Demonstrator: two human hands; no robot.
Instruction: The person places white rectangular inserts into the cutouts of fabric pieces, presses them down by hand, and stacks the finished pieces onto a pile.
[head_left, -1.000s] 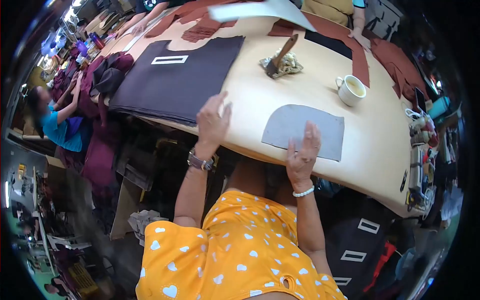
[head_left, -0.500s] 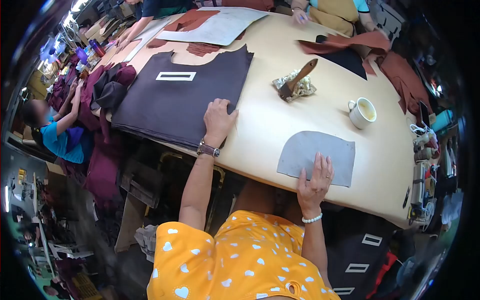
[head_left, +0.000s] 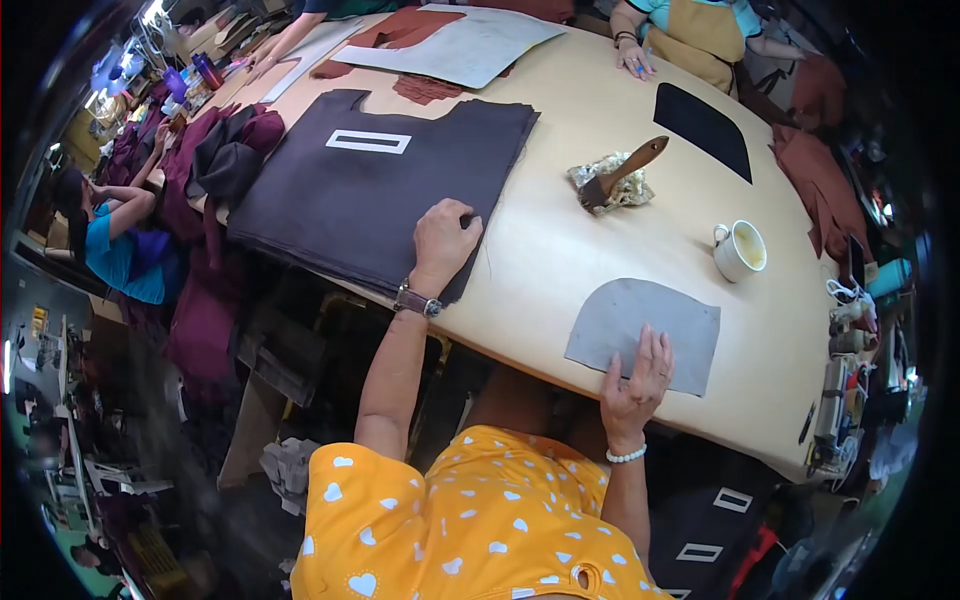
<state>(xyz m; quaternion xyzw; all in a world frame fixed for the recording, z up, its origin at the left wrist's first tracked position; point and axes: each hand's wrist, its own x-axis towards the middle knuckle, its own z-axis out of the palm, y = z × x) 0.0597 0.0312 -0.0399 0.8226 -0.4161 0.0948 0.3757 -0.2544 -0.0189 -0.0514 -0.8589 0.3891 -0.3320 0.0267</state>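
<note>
Your right hand (head_left: 640,385) is lying released, fingers extended and slightly spread, its fingertips touching one gray panel (head_left: 645,310). The gray panel is lying flat at the near edge of the table (head_left: 540,240) and is serving as the reference below. Your left hand (head_left: 447,243) is resting to its left with fingers curled, touching one dark fabric stack (head_left: 370,190); whether the fingers are pinching cloth, you cannot tell. The stack's layers are showing too closely to count. One white rectangular frame (head_left: 332,140) is lying on top of it.

Beyond and right of the gray panel, one white cup (head_left: 733,262) is standing upright, containing a pale yellowish substance. Directly beyond the panel, one brush (head_left: 640,155) is leaning on one crumpled support (head_left: 635,192). Farther beyond, one black piece (head_left: 703,130) is lying flat. Far beyond and left, one large white sheet (head_left: 480,50) is lying partly over rust-colored fabric (head_left: 405,28). One co-worker's hand (head_left: 636,60) is resting at the far side, well apart from the panel.
</note>
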